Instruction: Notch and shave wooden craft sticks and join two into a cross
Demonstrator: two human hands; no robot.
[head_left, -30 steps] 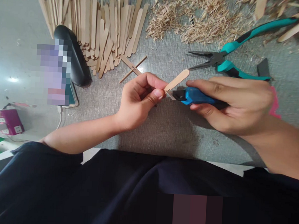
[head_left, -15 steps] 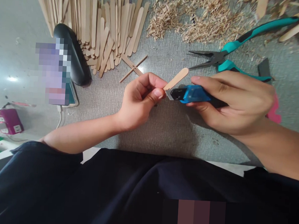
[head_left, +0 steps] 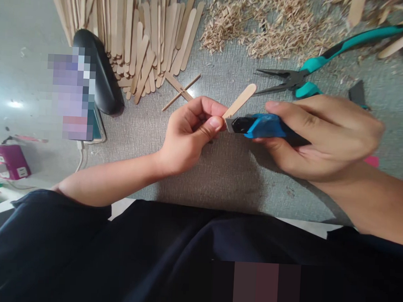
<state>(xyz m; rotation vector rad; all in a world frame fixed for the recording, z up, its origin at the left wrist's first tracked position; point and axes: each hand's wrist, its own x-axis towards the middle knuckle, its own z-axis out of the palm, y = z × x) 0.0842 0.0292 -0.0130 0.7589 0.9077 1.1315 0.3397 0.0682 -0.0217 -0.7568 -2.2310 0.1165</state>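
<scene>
Between the thumb and fingers of my left hand (head_left: 192, 134) is a wooden craft stick (head_left: 242, 100), its rounded end pointing up and to the right. My right hand (head_left: 324, 135) grips a blue and black utility knife (head_left: 265, 126). The knife's short blade lies against the stick's edge, right beside my left thumb tip. The stick's lower part is hidden in my left fingers. Just beyond that hand, two thin wooden pieces form a small cross (head_left: 181, 91) on the table.
Many craft sticks (head_left: 126, 34) lie piled at the back left, near a black case (head_left: 97, 73) and a phone (head_left: 99, 125) on a cable. Wood shavings (head_left: 275, 33) are heaped at the back. Teal-handled needle-nose pliers (head_left: 296, 79) lie open beyond my right hand.
The blade has shifted slightly up against the stick, and a small curl or notch now shows there. The stick stands a little steeper. My right hand has moved slightly right.
</scene>
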